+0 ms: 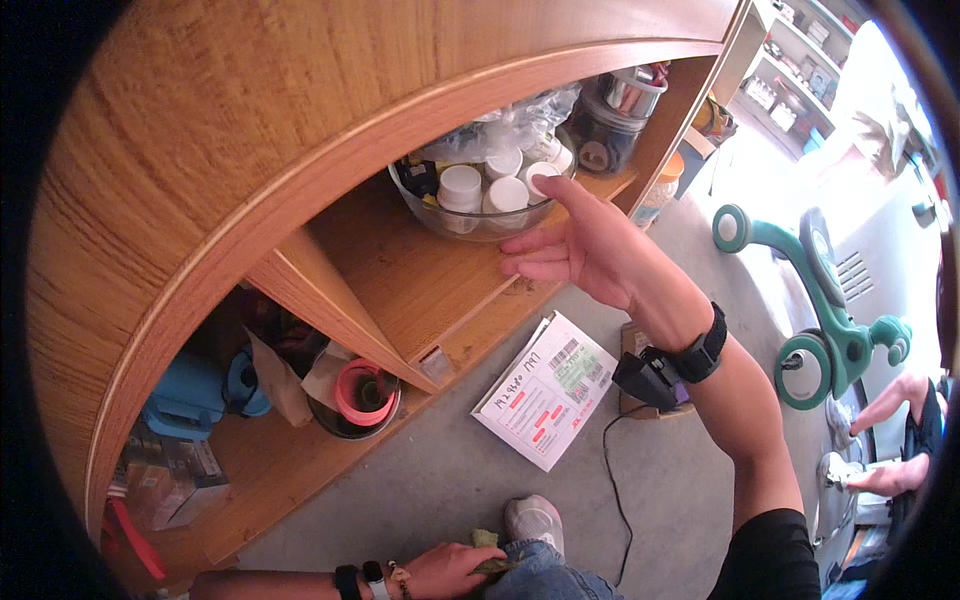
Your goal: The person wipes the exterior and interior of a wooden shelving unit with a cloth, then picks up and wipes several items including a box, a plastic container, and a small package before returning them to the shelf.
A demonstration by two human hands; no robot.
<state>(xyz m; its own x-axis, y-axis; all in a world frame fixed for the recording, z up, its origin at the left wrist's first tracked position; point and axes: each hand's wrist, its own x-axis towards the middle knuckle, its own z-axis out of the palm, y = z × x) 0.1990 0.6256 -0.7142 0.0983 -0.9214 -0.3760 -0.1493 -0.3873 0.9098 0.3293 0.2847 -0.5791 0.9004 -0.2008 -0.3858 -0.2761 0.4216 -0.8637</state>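
A clear glass bowl holding several white-lidded bottles and clear plastic bags stands on a wooden shelf. Against its near right side is my right hand, the thumb over a white lid at the rim and the extended fingers beside the bowl's base; whether it grips the bowl is unclear. My left hand, low in the picture by my knee, is closed on a green cloth.
Plastic containers stand behind the bowl. Left of a wooden divider are a blue case and a pink cup. A printed white box, a cable and a green ride-on toy are on the floor. Another person's legs show at right.
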